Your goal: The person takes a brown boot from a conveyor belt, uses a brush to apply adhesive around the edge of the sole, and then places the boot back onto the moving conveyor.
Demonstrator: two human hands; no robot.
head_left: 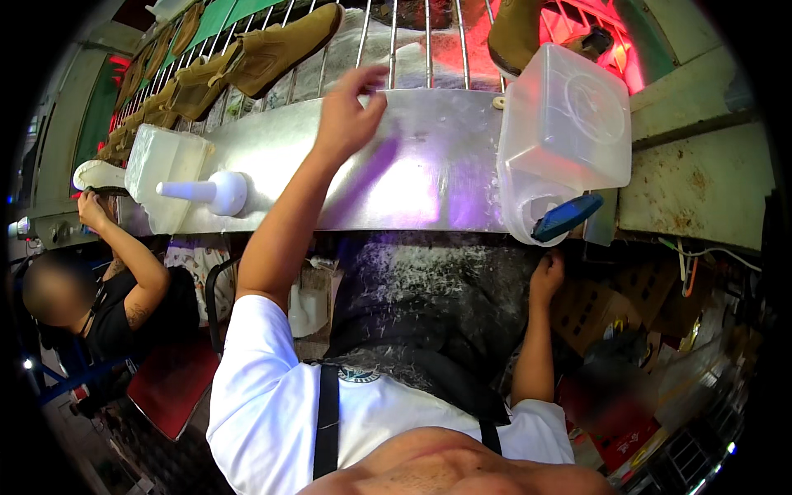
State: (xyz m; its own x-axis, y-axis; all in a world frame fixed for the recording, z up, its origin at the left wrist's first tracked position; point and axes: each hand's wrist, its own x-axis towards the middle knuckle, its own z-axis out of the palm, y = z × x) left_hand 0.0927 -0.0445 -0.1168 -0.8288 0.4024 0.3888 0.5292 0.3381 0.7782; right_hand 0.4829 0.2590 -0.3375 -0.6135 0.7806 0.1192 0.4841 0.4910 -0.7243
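Over the far edge of the metal ledge (437, 124), my left hand (351, 115) reaches toward the metal bars. Its fingers are slightly blurred, with thumb and forefinger apart and nothing between them. Tan suede ankle boots (280, 49) lie in a row on the bars, up and to the left of this hand. My right hand (547, 277) hangs low beside my dark apron (429, 285), just under the ledge's near edge; its fingers are mostly hidden. Above it, a blue-handled tool, perhaps a brush (568, 219), sticks out of a translucent plastic container (569, 115).
A white nozzle bottle (210, 193) lies on the ledge beside a clear plastic box (169, 169). Another tan boot (516, 37) stands at the far right under red light. To the left, a co-worker (140, 289) holds a pale-soled shoe (101, 176) near a red seat (172, 388).
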